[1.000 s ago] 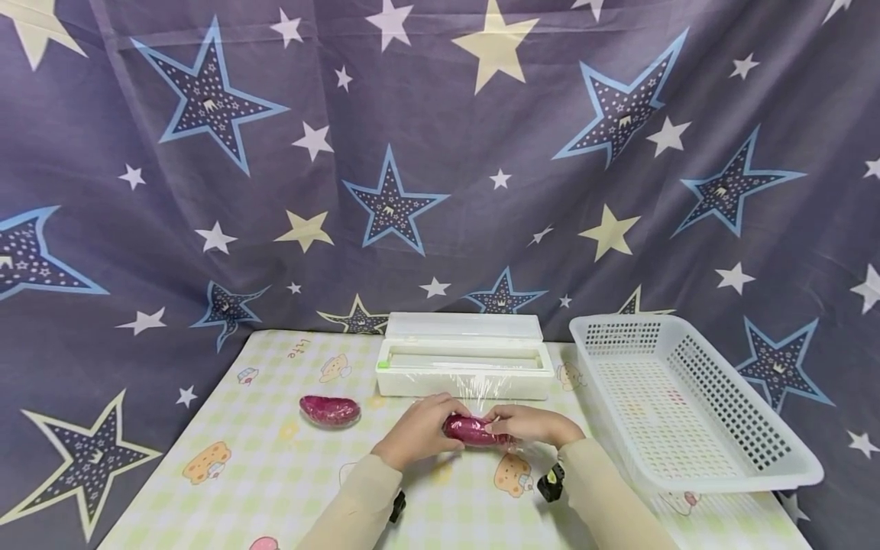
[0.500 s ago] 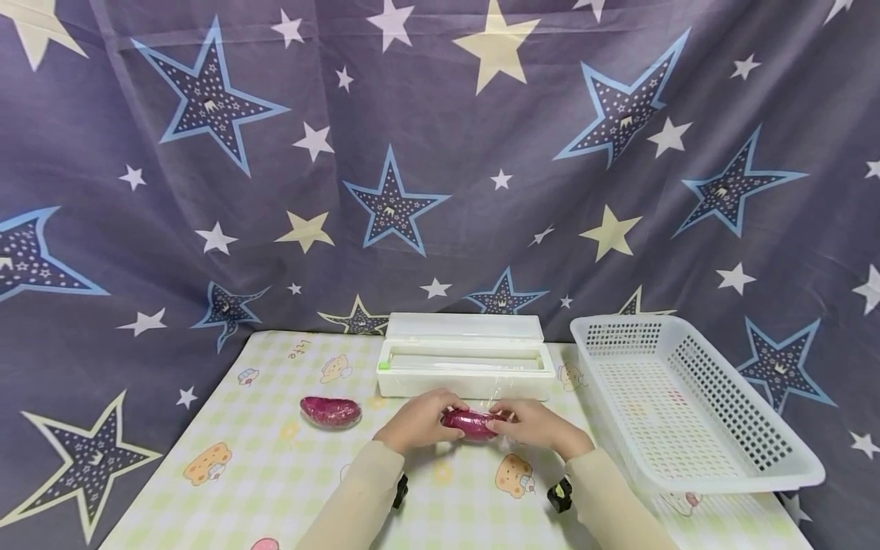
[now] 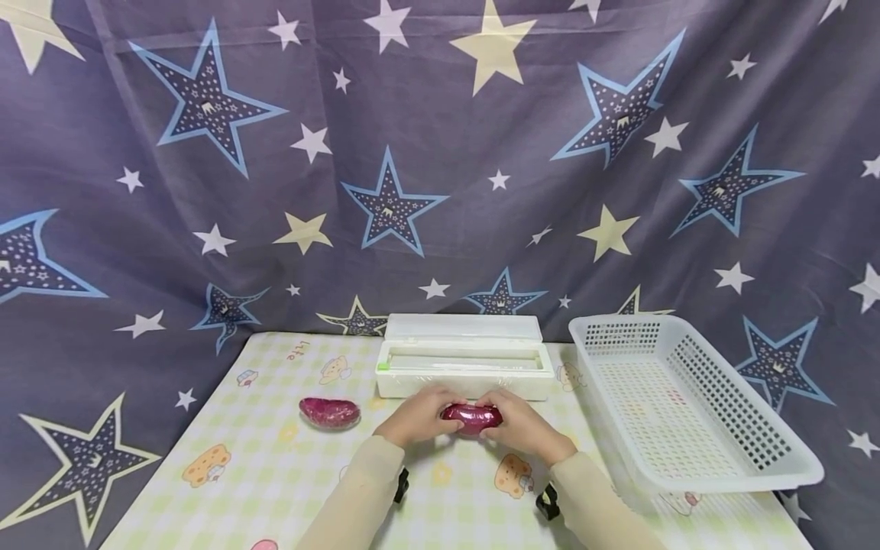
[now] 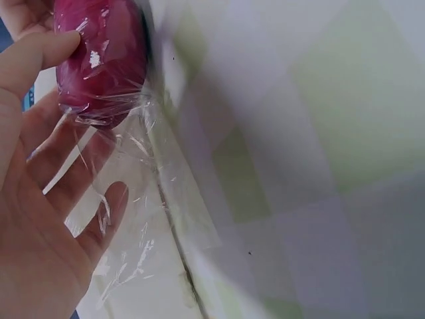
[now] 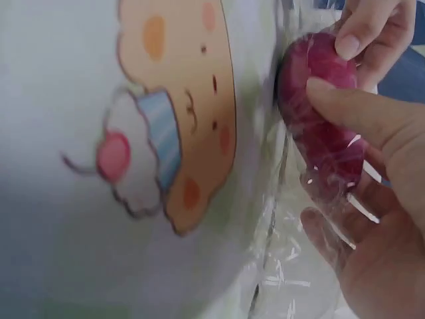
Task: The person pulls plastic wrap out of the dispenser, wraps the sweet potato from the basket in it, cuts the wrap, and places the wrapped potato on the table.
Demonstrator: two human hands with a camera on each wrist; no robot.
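Observation:
A shiny purple sweet potato (image 3: 471, 418) in clear plastic film is held between both hands, in front of the white cling film box (image 3: 464, 383). My left hand (image 3: 422, 416) grips its left end, thumb on the near side and fingers behind. From the right, my right hand (image 3: 517, 422) grips the other end, its thumb pressing the skin in the right wrist view. Loose cling film (image 4: 136, 219) hangs from the sweet potato's end across the left fingers. Some film also trails by the right palm. Farther left, a second wrapped sweet potato (image 3: 330, 412) lies on the table.
The cling film box has its lid (image 3: 464, 327) raised, with a green piece (image 3: 383, 367) at its left end. A white perforated basket (image 3: 729, 483) stands at the right. A checked cloth (image 3: 275, 489) covers the table, and a starry curtain (image 3: 440, 114) hangs behind.
Both hands have shifted slightly away from the body, toward the box, with the sweet potato. The film stretched up to the box a second ago no longer shows there.

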